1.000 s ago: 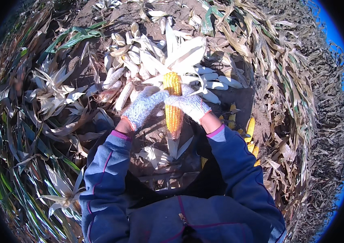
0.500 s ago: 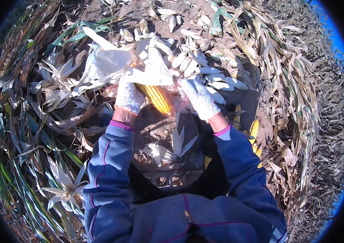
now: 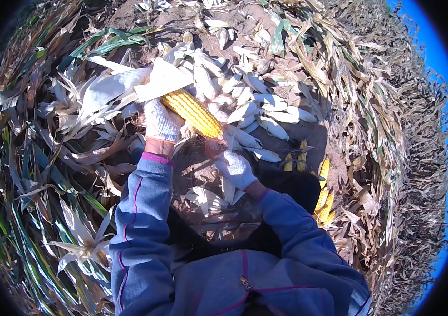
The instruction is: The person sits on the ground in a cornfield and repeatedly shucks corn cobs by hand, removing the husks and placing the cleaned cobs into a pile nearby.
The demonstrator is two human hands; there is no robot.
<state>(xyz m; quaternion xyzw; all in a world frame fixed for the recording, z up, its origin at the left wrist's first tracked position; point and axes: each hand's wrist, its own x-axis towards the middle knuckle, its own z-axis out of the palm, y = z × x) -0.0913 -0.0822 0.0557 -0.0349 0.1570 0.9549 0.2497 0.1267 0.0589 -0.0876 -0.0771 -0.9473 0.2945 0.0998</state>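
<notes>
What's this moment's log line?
left hand: holding yellow corn ear | right hand: near ear's tip, grip unclear | white husk: peeled back

White-knit-gloved hands, two: one left hand (image 3: 161,121), one right hand (image 3: 236,168). Long, yellow, bare-kernelled held ear of corn (image 3: 192,113): one. Loose yellow, bare-kernelled ears (image 3: 324,172): at least five, partly overlapping. Cream, husk-wrapped ears (image 3: 301,114): more than ten; overlap prevents an exact count. Blue-grey fleece sleeves (image 3: 142,221) with purple cuffs: two.
</notes>
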